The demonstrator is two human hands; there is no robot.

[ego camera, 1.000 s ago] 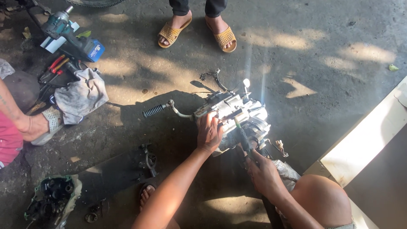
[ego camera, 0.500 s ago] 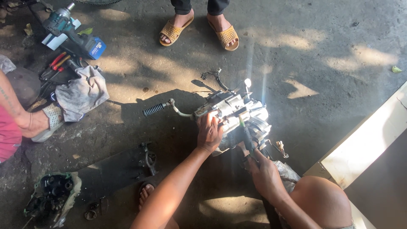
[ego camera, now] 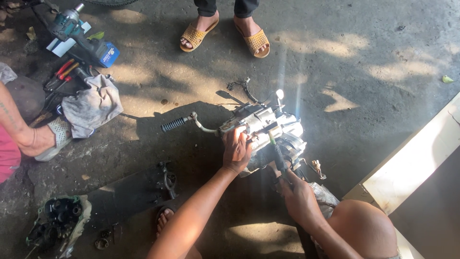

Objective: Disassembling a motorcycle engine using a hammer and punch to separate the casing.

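Note:
A silver motorcycle engine (ego camera: 282,127) lies on the concrete floor, with a kick-start lever (ego camera: 184,122) sticking out to its left. My left hand (ego camera: 237,148) rests on the engine's left side, fingers curled on the casing. My right hand (ego camera: 297,194) grips the dark handle of a screwdriver (ego camera: 277,151) whose tip points up into the engine. My bare knee (ego camera: 366,228) is at the lower right.
A cordless drill (ego camera: 79,33), red-handled pliers (ego camera: 64,69) and a grey rag (ego camera: 93,105) lie at upper left. Another person's arm (ego camera: 21,132) enters at the left; sandalled feet (ego camera: 225,33) stand at the top. A dark engine part (ego camera: 60,225) sits lower left, a small bracket (ego camera: 167,180) nearby.
The view has shifted slightly. Both hands stay on the engine and the tool, with only small movement.

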